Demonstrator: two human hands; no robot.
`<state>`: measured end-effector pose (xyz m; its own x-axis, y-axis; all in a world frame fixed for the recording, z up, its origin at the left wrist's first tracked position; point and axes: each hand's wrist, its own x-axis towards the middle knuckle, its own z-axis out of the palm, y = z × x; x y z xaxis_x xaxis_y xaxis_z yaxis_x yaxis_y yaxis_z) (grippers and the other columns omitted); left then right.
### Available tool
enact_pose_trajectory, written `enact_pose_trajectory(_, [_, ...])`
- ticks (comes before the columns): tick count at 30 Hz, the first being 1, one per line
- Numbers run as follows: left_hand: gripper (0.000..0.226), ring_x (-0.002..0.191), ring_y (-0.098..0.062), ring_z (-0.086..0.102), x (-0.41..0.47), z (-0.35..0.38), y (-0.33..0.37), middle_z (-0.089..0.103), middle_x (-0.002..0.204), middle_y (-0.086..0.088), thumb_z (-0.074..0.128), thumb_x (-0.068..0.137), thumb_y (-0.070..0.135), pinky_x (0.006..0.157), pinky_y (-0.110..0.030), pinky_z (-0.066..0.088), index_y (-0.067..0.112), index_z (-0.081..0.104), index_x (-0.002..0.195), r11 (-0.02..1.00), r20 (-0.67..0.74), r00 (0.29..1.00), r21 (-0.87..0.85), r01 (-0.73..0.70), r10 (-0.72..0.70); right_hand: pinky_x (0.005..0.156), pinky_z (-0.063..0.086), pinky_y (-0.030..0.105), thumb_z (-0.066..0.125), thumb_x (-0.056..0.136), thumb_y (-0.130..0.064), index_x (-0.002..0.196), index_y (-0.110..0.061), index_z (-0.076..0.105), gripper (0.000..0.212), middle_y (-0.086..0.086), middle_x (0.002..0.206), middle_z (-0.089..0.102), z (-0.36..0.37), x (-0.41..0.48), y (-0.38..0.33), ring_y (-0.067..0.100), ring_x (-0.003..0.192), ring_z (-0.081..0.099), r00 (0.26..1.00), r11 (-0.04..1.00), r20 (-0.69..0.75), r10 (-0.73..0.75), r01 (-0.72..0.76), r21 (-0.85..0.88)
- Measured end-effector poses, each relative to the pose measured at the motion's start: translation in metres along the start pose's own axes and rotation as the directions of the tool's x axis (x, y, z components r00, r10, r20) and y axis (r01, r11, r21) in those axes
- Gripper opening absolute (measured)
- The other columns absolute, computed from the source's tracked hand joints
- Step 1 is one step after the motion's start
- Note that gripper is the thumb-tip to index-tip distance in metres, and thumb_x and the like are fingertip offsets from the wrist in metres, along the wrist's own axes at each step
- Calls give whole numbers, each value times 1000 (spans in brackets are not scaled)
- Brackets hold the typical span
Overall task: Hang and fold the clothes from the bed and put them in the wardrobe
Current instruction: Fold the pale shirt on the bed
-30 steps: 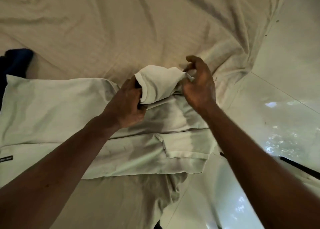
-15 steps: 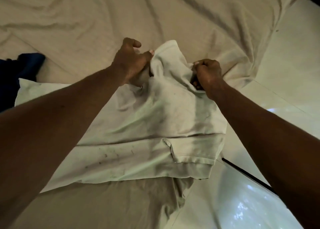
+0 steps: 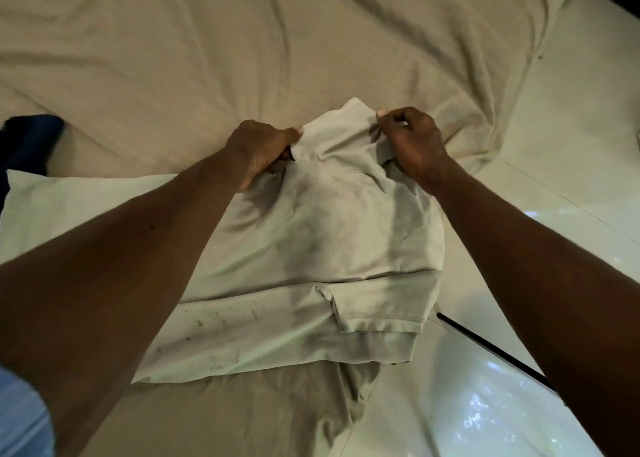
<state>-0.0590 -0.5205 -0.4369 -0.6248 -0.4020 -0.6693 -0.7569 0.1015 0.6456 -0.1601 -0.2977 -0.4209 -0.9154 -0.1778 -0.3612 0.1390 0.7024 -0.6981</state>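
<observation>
A pale cream garment point(image 3: 322, 249) lies partly folded near the bed's right corner, with dark smudges along its near fold. My left hand point(image 3: 259, 150) grips the left side of its far flap. On the flap's right side, my right hand point(image 3: 412, 143) pinches the cloth with curled fingers. The flap's tip sticks up between both hands. A dark blue garment point(image 3: 27, 141) lies at the left edge of the bed.
The bed is covered by a wrinkled beige sheet point(image 3: 242, 48) that hangs over the corner. A glossy white tiled floor point(image 3: 571, 145) lies to the right. A thin dark rod point(image 3: 491, 346) lies on the floor by my right forearm.
The flap was bunched above the garment's middle one second ago. Both hands have carried it away from me and spread it toward the far side; the hands now sit wider apart.
</observation>
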Motion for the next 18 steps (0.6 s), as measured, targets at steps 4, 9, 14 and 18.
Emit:
enact_pose_trajectory(4, [32,69,-7,62,-3,9,-8,71,72,15,87,78,52,70,-27,50,23,74,75,999,144,988,9,-52,51,82,59,37,76,62,-80,100,-27,74,66,-6,96,75,-25,2,8,16,89,72,961,969,270,58,11,-248])
enact_pose_trajectory(9, [34,94,-21,74,1,15,-17,78,97,4,79,85,52,88,-39,59,26,77,107,998,46,997,-24,-64,65,92,55,38,78,85,-50,78,-27,74,25,-2,98,75,-41,-2,18,21,100,68,905,832,410,114,139,-537])
enact_pose_trajectory(14, [39,93,-27,74,4,16,-20,77,96,-5,74,89,55,81,-42,59,19,75,103,996,2,997,-24,-81,81,84,55,36,67,96,-39,84,-23,73,21,-3,89,74,-44,-17,39,22,91,69,995,955,53,88,-69,-290])
enact_pose_trajectory(18, [47,85,-29,74,2,15,-19,77,90,-7,75,79,66,82,-51,61,20,73,91,997,-13,997,-12,-82,82,81,54,34,62,91,-39,92,-26,77,20,-3,88,76,-49,-34,57,23,92,70,942,954,-265,206,-253,-159])
